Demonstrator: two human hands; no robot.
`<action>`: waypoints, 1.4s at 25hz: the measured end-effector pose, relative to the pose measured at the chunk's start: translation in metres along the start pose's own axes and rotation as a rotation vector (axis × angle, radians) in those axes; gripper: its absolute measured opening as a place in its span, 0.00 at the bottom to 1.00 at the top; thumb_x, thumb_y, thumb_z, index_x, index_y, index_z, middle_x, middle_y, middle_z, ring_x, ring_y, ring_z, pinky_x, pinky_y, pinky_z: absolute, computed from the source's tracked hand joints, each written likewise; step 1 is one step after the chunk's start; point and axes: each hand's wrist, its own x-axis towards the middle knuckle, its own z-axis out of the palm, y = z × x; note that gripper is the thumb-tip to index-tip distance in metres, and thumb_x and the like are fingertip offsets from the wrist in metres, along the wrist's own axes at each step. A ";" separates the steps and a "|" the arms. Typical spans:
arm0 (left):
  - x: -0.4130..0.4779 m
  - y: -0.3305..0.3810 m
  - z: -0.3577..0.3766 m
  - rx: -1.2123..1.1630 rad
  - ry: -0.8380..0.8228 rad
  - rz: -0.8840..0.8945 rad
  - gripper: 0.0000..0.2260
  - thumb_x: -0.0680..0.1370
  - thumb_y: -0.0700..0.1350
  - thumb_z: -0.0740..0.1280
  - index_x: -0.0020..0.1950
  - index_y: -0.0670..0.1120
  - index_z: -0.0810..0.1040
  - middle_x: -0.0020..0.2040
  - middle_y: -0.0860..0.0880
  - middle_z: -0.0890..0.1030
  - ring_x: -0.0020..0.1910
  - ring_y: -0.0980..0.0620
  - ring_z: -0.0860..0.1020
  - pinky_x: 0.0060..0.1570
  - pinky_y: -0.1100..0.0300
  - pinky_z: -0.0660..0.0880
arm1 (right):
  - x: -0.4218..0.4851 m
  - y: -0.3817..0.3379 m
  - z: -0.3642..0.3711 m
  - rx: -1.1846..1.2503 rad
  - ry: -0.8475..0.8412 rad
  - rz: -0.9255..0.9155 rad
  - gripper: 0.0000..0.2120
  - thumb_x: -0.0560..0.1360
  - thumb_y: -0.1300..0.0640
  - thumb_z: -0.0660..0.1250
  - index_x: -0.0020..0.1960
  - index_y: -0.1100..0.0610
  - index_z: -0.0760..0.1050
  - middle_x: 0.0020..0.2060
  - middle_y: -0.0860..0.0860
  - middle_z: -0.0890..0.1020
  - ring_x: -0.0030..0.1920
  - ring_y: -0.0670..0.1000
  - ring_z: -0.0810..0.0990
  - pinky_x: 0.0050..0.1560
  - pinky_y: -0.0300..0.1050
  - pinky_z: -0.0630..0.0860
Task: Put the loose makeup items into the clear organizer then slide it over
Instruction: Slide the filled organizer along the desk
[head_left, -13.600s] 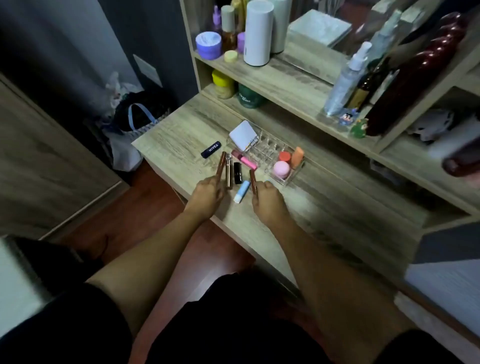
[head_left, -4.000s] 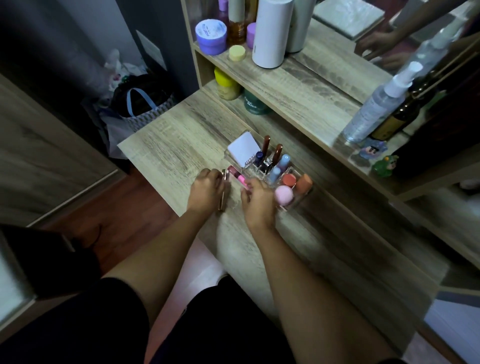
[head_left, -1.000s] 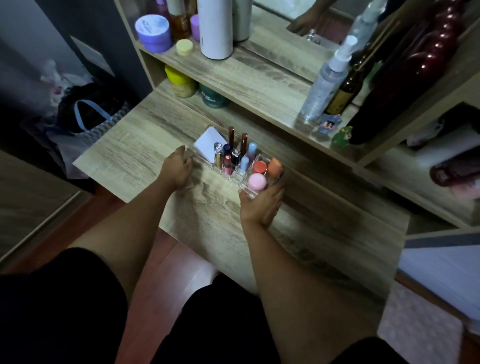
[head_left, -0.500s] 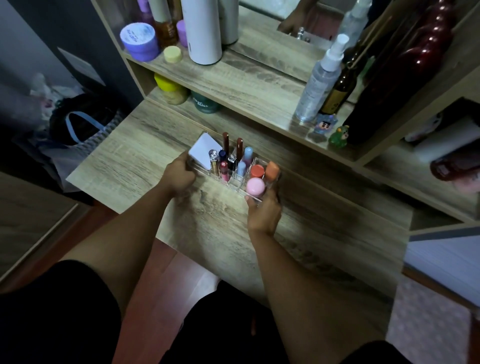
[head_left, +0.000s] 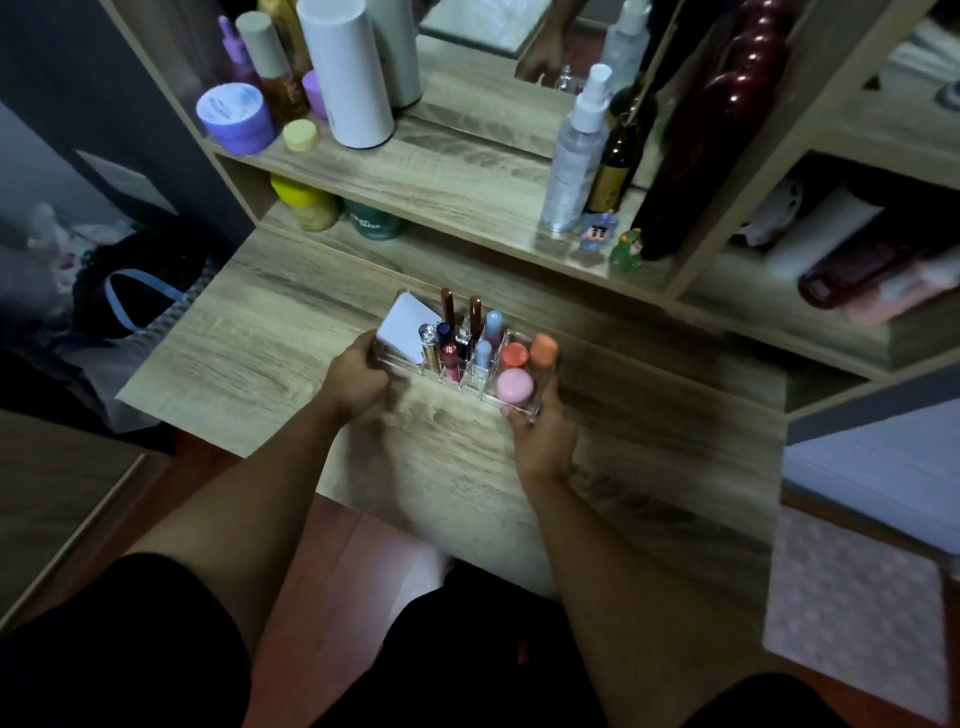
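The clear organizer (head_left: 470, 385) sits on the wooden desk (head_left: 291, 332), holding several upright lipstick tubes (head_left: 457, 338), a white compact (head_left: 402, 328), a pink sponge (head_left: 514, 387) and two orange ones (head_left: 543, 351). My left hand (head_left: 356, 382) grips its left end. At its right front corner, my right hand (head_left: 540, 436) holds it with fingers wrapped around the edge. No loose items show on the desk.
A shelf above carries a purple jar (head_left: 236, 117), a white cylinder (head_left: 345, 73), a spray bottle (head_left: 576, 156) and small figurines (head_left: 626, 249). Yellow and green jars (head_left: 306, 200) stand under the shelf at the back left. A dark bag (head_left: 130, 291) lies on the floor to the left.
Both hands have closed onto the organizer's ends; a second ago they were beside it. The organizer stays in about the same spot on the desk.
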 end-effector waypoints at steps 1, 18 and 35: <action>-0.004 0.001 0.004 -0.005 -0.010 -0.001 0.34 0.59 0.41 0.57 0.67 0.49 0.69 0.60 0.40 0.79 0.60 0.40 0.76 0.63 0.46 0.73 | -0.001 0.006 -0.004 -0.012 -0.012 0.004 0.39 0.72 0.55 0.72 0.76 0.53 0.54 0.55 0.62 0.83 0.53 0.61 0.81 0.53 0.50 0.76; -0.074 0.045 0.113 -0.023 -0.061 0.072 0.30 0.64 0.38 0.60 0.67 0.49 0.69 0.56 0.43 0.80 0.55 0.45 0.76 0.53 0.57 0.71 | -0.004 0.121 -0.099 0.038 0.009 -0.050 0.39 0.72 0.56 0.72 0.76 0.54 0.54 0.60 0.61 0.80 0.55 0.59 0.81 0.57 0.53 0.78; -0.086 0.093 0.177 0.002 -0.137 0.095 0.34 0.58 0.40 0.58 0.65 0.49 0.71 0.54 0.44 0.81 0.53 0.41 0.79 0.54 0.49 0.77 | 0.025 0.176 -0.167 0.073 0.027 -0.170 0.36 0.71 0.60 0.73 0.74 0.61 0.59 0.65 0.58 0.76 0.64 0.56 0.74 0.67 0.49 0.70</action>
